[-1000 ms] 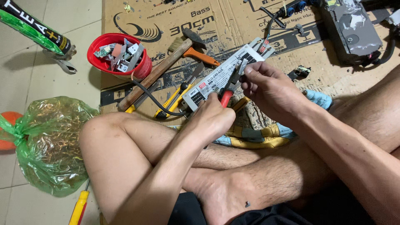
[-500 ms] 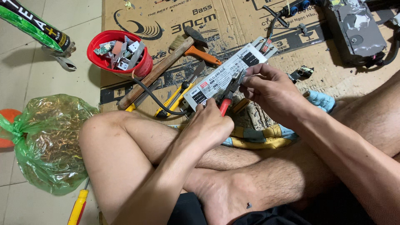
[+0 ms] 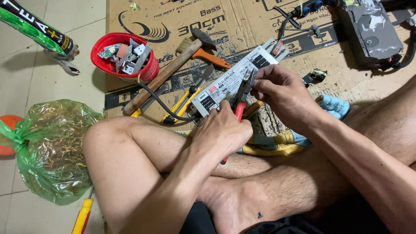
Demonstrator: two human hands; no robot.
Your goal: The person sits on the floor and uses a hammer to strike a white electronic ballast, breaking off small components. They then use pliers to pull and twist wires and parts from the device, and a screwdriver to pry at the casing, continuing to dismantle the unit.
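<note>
Head view: red-handled pliers (image 3: 239,100) are clenched in the left hand (image 3: 223,130), jaws set on a long white power-supply unit (image 3: 234,80) lying mid-scene on cardboard (image 3: 182,26). The unit's top edge is pinched by the right hand (image 3: 284,93); a hammer (image 3: 173,71) and red cup (image 3: 123,56) lie far left.

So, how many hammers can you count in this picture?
1: a wooden-handled hammer lies on the cardboard beside the red tub. Others may be hidden.

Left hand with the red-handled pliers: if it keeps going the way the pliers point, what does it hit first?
Likely the white rectangular power unit: the left hand aims the pliers up and away, with their tips already over its casing. The right hand sits just beside that line. Depth is unclear.
</note>
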